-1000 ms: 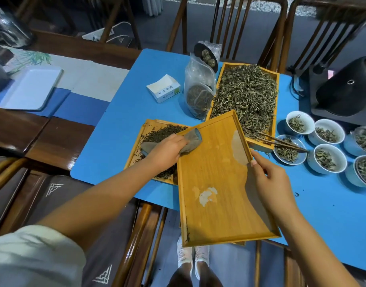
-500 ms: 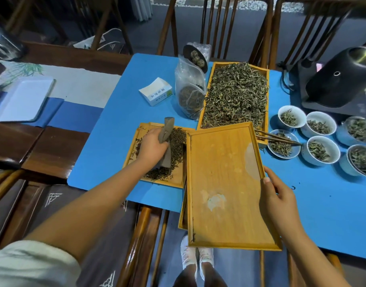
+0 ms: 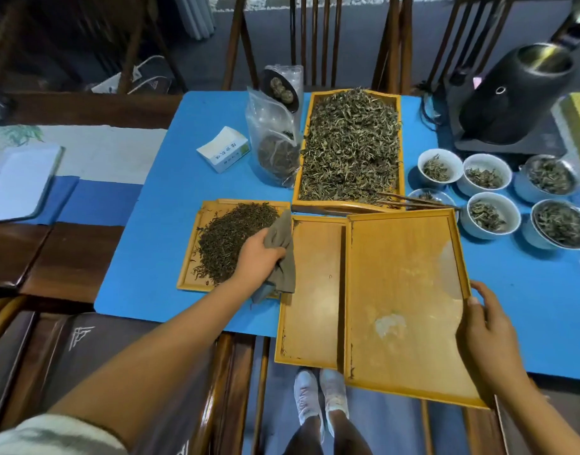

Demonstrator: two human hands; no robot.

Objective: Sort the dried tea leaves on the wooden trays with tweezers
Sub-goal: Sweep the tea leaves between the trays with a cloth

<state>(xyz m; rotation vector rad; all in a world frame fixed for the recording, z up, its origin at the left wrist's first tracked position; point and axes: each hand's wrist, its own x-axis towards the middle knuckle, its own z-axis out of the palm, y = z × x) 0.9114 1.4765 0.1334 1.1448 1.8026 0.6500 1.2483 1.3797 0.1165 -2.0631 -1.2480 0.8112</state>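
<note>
My right hand [image 3: 487, 326] grips the right rim of an empty wooden tray [image 3: 403, 290], which lies partly over a second empty tray [image 3: 311, 290] at the table's front edge. My left hand [image 3: 257, 259] is closed on a grey cloth [image 3: 283, 254] over the right side of a small tray [image 3: 196, 257] of dark tea leaves [image 3: 232, 244]. A large tray [image 3: 401, 149] heaped with pale green leaves [image 3: 349, 146] stands behind. Wooden tweezers [image 3: 410, 201] rest across its near right corner.
Several white bowls [image 3: 489, 213] with tea leaves stand at the right, a black machine [image 3: 508, 103] behind them. A plastic bag of tea [image 3: 273, 149] and a small white box [image 3: 223, 149] sit left of the large tray. Chairs ring the blue table [image 3: 157, 224].
The tray in my right hand has shifted right and lower, uncovering a second empty tray under it. My left hand with the cloth has come off that tray and now hangs over the dark-leaf tray.
</note>
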